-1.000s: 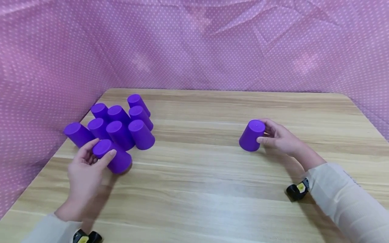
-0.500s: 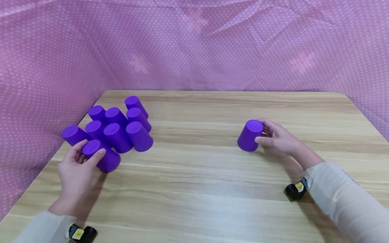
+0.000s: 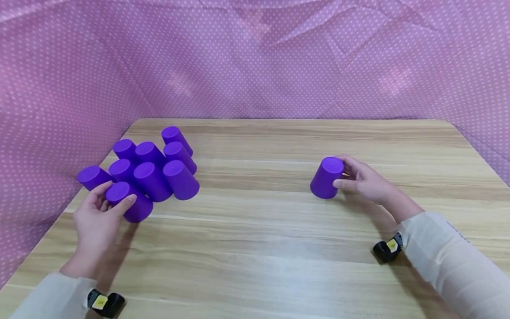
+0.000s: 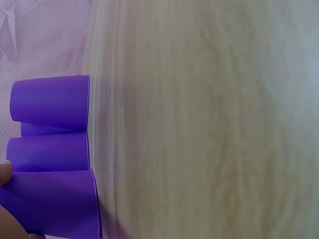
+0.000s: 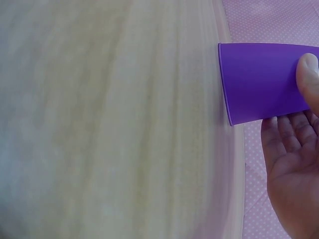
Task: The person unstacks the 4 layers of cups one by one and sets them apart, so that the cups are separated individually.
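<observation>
In the head view my left hand (image 3: 95, 221) grips an upside-down purple cup (image 3: 137, 208) between thumb and fingers. This cup stands at the near side of a cluster of upside-down purple cups (image 3: 181, 181) on the table's left. The left wrist view shows the held cup (image 4: 55, 204) beside its neighbours, its rim at the tabletop. Off to the right, my right hand (image 3: 366, 184) holds a single purple cup (image 3: 324, 181), also upside down, with the thumb in front and fingers behind. Its rim is close to the wood in the right wrist view, where the thumb (image 5: 309, 74) lies along its side.
The wooden table (image 3: 255, 248) has rounded far corners. Pink dotted cloth (image 3: 255, 62) hangs behind it and along the left side. A small black device (image 3: 106, 304) is strapped at the left wrist, another black device (image 3: 388, 249) at the right.
My left hand has moved its cup leftward, closer to the front-left of the cluster. My right hand and its cup stay nearly in place; the whole view has shifted slightly.
</observation>
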`<state>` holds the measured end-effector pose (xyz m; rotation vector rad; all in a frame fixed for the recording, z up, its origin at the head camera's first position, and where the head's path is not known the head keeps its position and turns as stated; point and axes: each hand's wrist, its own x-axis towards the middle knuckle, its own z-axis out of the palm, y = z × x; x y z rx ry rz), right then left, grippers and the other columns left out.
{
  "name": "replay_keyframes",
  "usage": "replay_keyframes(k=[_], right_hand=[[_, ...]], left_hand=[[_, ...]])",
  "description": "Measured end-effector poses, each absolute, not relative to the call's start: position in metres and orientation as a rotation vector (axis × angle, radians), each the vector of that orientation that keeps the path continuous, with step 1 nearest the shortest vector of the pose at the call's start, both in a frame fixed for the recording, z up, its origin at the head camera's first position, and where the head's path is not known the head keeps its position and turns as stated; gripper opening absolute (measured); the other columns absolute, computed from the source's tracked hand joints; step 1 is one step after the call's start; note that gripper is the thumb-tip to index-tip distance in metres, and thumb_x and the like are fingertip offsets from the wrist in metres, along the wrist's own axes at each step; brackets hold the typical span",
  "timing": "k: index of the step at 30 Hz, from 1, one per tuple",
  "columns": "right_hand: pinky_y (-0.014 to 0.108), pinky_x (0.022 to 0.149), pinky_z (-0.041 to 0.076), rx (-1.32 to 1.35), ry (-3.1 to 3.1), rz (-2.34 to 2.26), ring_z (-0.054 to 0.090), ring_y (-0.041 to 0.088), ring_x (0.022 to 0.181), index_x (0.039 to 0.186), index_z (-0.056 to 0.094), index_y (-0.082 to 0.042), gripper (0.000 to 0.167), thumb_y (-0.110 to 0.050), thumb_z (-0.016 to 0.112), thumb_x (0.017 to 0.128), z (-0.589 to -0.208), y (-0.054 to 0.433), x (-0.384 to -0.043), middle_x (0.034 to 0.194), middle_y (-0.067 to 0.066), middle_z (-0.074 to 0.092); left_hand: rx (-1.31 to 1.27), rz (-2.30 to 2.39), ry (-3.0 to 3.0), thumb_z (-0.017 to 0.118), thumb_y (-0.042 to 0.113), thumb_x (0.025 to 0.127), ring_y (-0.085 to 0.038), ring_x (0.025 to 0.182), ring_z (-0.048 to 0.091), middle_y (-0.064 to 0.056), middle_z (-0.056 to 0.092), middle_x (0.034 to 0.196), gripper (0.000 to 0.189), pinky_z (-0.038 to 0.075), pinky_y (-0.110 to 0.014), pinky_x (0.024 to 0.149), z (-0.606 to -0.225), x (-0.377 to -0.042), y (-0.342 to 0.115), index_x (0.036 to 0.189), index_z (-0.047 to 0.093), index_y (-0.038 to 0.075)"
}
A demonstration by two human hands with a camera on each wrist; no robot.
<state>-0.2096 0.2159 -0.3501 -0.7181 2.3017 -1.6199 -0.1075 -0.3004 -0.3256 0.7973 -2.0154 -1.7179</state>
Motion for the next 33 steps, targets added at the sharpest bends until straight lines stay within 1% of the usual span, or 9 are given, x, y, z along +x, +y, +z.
replay_keyframes(k=[5, 12, 15, 21, 24, 27, 28, 30, 33], right_hand=[[0.012, 0.091, 0.044, -0.708, 2.315, -1.606, 0.055, -0.002, 0.105, 0.131, 0.035, 0.009, 0.051, 0.001, 0.059, 0.087, -0.35, 0.215, -0.21, 0.111, -0.007, 0.058], [0.012, 0.09, 0.044, -0.699, 2.346, -1.571, 0.054, -0.003, 0.105, 0.132, 0.034, 0.008, 0.052, -0.002, 0.059, 0.088, -0.35, 0.214, -0.209, 0.118, 0.011, 0.057], [0.012, 0.089, 0.045, -0.692, 2.358, -1.559, 0.054, -0.004, 0.105, 0.133, 0.033, 0.008, 0.053, -0.004, 0.059, 0.088, -0.35, 0.214, -0.209, 0.118, 0.008, 0.057], [0.01, 0.089, 0.043, -0.675, 2.386, -1.536, 0.052, -0.006, 0.105, 0.134, 0.033, 0.006, 0.054, -0.007, 0.06, 0.089, -0.348, 0.216, -0.208, 0.112, -0.013, 0.057], [0.009, 0.088, 0.043, -0.702, 2.403, -1.531, 0.052, -0.007, 0.104, 0.133, 0.034, 0.007, 0.053, -0.005, 0.059, 0.089, -0.346, 0.217, -0.207, 0.109, -0.019, 0.056], [0.009, 0.087, 0.044, -0.739, 2.394, -1.544, 0.053, -0.007, 0.103, 0.132, 0.033, 0.009, 0.051, -0.002, 0.058, 0.089, -0.345, 0.219, -0.206, 0.109, -0.019, 0.057], [0.009, 0.087, 0.044, -0.748, 2.383, -1.55, 0.053, -0.006, 0.103, 0.132, 0.033, 0.01, 0.051, -0.001, 0.058, 0.088, -0.345, 0.219, -0.206, 0.109, -0.019, 0.057], [0.01, 0.087, 0.044, -0.769, 2.366, -1.551, 0.054, -0.005, 0.103, 0.131, 0.034, 0.01, 0.051, 0.0, 0.058, 0.088, -0.344, 0.218, -0.206, 0.109, -0.018, 0.057], [0.01, 0.088, 0.045, -0.784, 2.354, -1.537, 0.054, -0.005, 0.104, 0.131, 0.034, 0.009, 0.051, -0.001, 0.059, 0.088, -0.344, 0.213, -0.208, 0.109, -0.016, 0.057]], left_hand=[[0.812, -1.719, -2.011, 0.075, 0.007, 0.076, -0.005, 0.123, 0.046, -0.002, 0.045, 0.141, 0.067, 0.039, -0.006, 0.094, -0.327, -0.108, -0.304, 0.136, 0.046, 0.018], [0.772, -1.703, -2.075, 0.077, 0.013, 0.075, -0.004, 0.122, 0.047, -0.001, 0.047, 0.138, 0.069, 0.041, -0.004, 0.09, -0.331, -0.108, -0.311, 0.135, 0.045, 0.018], [0.744, -1.698, -2.107, 0.078, 0.015, 0.074, -0.003, 0.119, 0.048, 0.001, 0.049, 0.133, 0.069, 0.041, -0.003, 0.088, -0.332, -0.108, -0.314, 0.135, 0.044, 0.017], [0.664, -1.523, -2.317, 0.076, 0.024, 0.077, 0.0, 0.111, 0.05, 0.001, 0.052, 0.128, 0.068, 0.042, -0.003, 0.086, -0.332, -0.11, -0.319, 0.136, 0.042, 0.015], [0.638, -1.416, -2.404, 0.074, 0.027, 0.078, 0.002, 0.106, 0.052, 0.0, 0.053, 0.125, 0.066, 0.043, -0.003, 0.084, -0.331, -0.113, -0.32, 0.135, 0.043, 0.013], [0.609, -1.325, -2.45, 0.074, 0.034, 0.077, -0.001, 0.108, 0.052, -0.004, 0.053, 0.128, 0.068, 0.044, -0.004, 0.085, -0.344, -0.12, -0.331, 0.135, 0.043, 0.015], [0.612, -1.32, -2.455, 0.074, 0.034, 0.077, -0.002, 0.109, 0.052, -0.007, 0.052, 0.13, 0.069, 0.044, -0.004, 0.085, -0.344, -0.12, -0.33, 0.136, 0.043, 0.014], [0.609, -1.296, -2.475, 0.073, 0.035, 0.078, -0.007, 0.114, 0.052, -0.012, 0.05, 0.134, 0.07, 0.044, -0.005, 0.086, -0.344, -0.118, -0.331, 0.136, 0.042, 0.013], [0.609, -1.26, -2.5, 0.073, 0.035, 0.079, -0.016, 0.12, 0.05, -0.015, 0.048, 0.135, 0.07, 0.044, -0.008, 0.089, -0.34, -0.111, -0.332, 0.136, 0.042, 0.01]])
